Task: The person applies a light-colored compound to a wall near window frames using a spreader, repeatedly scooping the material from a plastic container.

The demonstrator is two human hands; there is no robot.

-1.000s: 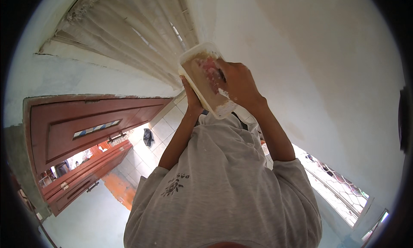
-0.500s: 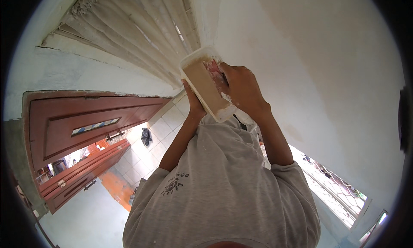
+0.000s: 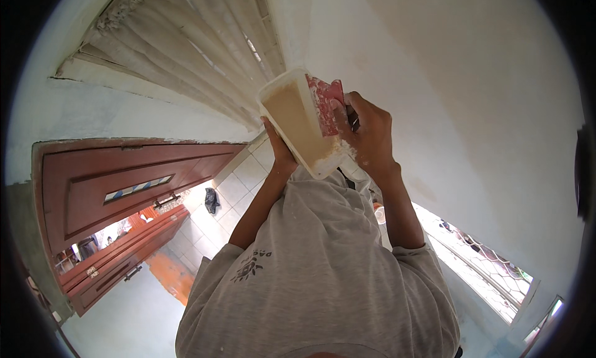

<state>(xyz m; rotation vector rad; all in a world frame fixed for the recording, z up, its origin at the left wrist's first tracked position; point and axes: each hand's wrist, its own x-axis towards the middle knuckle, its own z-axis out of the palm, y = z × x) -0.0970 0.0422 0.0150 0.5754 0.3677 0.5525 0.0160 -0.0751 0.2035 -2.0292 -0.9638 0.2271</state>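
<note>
My left hand (image 3: pixel 283 153) grips a whitish rectangular plastic tub (image 3: pixel 295 148) by its left side and underside, tilted in front of my chest. Smooth beige paste (image 3: pixel 290 114) coats the inside of the tub, with pale crusts near its lower right corner. In my right hand (image 3: pixel 370 131) is a red putty spreader (image 3: pixel 324 103) smeared with white, pinched between thumb and fingers. The spreader lies against the tub's right rim. Part of my left hand's fingers is hidden beneath the tub.
A bare plastered wall (image 3: pixel 447 72) rises ahead and to the right. Beige curtains (image 3: pixel 192 41) hang at the upper left. Brown-red wooden doors (image 3: pixel 124 184) stand at the left. A black bag-like thing (image 3: pixel 212 200) lies on the tiled floor (image 3: pixel 233 187). A barred window (image 3: pixel 478 258) is at the lower right.
My right hand has drawn the red spreader up from inside the tub to its right rim, so more of the blade shows. The tub has shifted only slightly.
</note>
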